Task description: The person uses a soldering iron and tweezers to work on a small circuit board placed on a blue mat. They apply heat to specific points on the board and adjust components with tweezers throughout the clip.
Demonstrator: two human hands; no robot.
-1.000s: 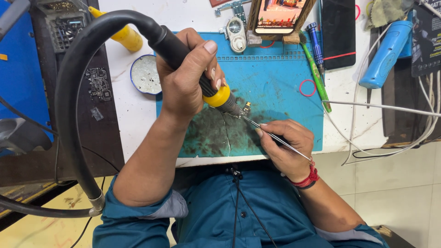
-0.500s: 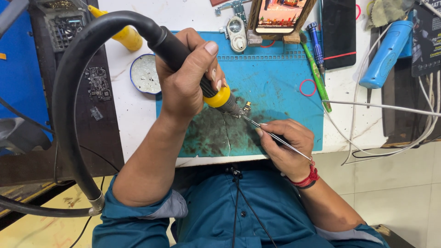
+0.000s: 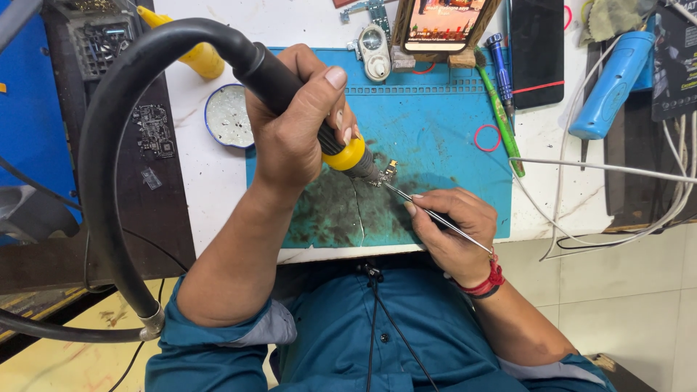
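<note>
My left hand (image 3: pixel 294 123) grips the black handle of a hot-air tool with a yellow collar (image 3: pixel 347 154). Its thick black hose (image 3: pixel 109 145) loops off to the left. The metal nozzle points down at a small brass-coloured part (image 3: pixel 390 170) on the blue work mat (image 3: pixel 435 109). My right hand (image 3: pixel 454 232) holds thin metal tweezers (image 3: pixel 435 215). Their tips reach the part right beside the nozzle. The mat's near area is dark and stained.
A round tin (image 3: pixel 226 116) and a yellow bottle (image 3: pixel 192 54) lie left of the mat. A phone on a wooden stand (image 3: pixel 443 22), a black phone (image 3: pixel 536 43), a green screwdriver (image 3: pixel 501 123), a blue tool (image 3: pixel 610 87) and white cables (image 3: pixel 602 167) crowd the back and right.
</note>
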